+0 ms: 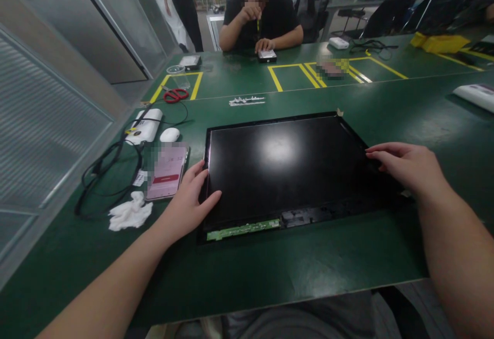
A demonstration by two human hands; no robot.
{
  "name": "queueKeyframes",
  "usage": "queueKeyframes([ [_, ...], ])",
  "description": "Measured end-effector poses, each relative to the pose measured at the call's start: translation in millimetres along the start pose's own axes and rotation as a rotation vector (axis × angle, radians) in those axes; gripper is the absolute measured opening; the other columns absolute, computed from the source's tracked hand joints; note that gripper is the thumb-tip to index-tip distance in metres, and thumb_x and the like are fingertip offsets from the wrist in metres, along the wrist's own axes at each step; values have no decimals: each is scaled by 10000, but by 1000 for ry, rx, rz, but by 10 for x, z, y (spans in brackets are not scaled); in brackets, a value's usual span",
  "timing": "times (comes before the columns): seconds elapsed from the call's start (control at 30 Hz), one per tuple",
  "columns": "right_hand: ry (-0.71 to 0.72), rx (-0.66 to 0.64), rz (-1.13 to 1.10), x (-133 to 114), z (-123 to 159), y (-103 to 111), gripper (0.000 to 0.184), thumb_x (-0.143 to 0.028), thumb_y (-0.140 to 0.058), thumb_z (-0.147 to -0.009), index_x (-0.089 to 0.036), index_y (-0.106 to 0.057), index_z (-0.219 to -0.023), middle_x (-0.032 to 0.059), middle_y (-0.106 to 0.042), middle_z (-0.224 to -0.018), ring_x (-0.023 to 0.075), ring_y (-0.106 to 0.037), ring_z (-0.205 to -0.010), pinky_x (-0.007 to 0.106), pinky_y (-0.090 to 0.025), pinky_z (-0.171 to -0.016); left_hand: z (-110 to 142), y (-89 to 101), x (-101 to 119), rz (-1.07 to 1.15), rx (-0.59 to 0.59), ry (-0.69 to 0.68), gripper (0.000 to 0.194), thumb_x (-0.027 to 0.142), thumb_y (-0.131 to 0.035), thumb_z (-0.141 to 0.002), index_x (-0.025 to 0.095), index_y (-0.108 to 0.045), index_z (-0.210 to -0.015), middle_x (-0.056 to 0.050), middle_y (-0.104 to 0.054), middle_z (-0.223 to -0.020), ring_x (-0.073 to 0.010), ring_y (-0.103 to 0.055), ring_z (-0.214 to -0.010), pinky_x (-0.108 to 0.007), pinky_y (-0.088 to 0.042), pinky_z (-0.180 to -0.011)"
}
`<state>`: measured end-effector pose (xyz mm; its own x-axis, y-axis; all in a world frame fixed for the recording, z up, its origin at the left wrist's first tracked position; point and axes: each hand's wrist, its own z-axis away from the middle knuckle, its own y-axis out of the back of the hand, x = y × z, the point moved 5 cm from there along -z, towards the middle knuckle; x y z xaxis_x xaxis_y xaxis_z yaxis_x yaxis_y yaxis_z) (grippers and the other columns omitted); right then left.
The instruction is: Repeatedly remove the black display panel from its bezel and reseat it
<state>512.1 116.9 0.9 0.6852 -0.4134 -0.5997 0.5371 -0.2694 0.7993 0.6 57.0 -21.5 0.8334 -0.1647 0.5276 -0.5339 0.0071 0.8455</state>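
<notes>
A black LCD screen panel [278, 169] lies flat on the green table in front of me, with a green circuit board strip [243, 229] along its near left edge. My left hand [191, 197] grips the panel's left side, thumb over the face and fingers along the edge. At the right edge, my right hand [409, 166] is closed in a pinch on the border; the lower fingers are partly hidden. Close to the left hand lie a lit phone [166, 172] and a crumpled white tissue [131, 213].
Left of the panel are a white power bank [144, 125], black cables [111, 174], a white earbud case [170, 135], red scissors [176, 95] and a clear cup [178, 76]. Beyond it lie small white strips [247, 101]. Across the table, a person's hand rests on a hard drive [267, 56].
</notes>
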Motion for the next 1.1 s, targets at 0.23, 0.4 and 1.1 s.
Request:
queueKeyframes([
  [0.23,34,34,0,11,-7,17,302,-459,-721,-651,-285,-866,-851,27,-707,-615,279,-705,-677,443,-535,-750,1,20,51,10,-22,-2,635,563,-600,-973,148,-634,-1453,-240,-417,-1749,-456,-390,-1638,-647,-327,-1333],
  [0.4,5,4,2,4,1,20,287,-439,-712,-660,-280,-846,-858,28,-738,-706,243,-677,-663,423,-517,-753,1,21,88,3,-48,3,676,533,-580,-977,96,-607,-1492,-284,-389,-1762,-461,-368,-1650,-654,-298,-1341],
  [1.1,6,28,-11,-15,12,34,238,-427,-724,-648,-291,-825,-815,39,-709,-659,251,-646,-628,407,-490,-658,-20,26,47,23,-56,-18,711,557,-655,-940,113,-612,-1493,-280,-391,-1759,-452,-352,-1660,-645,-307,-1340],
])
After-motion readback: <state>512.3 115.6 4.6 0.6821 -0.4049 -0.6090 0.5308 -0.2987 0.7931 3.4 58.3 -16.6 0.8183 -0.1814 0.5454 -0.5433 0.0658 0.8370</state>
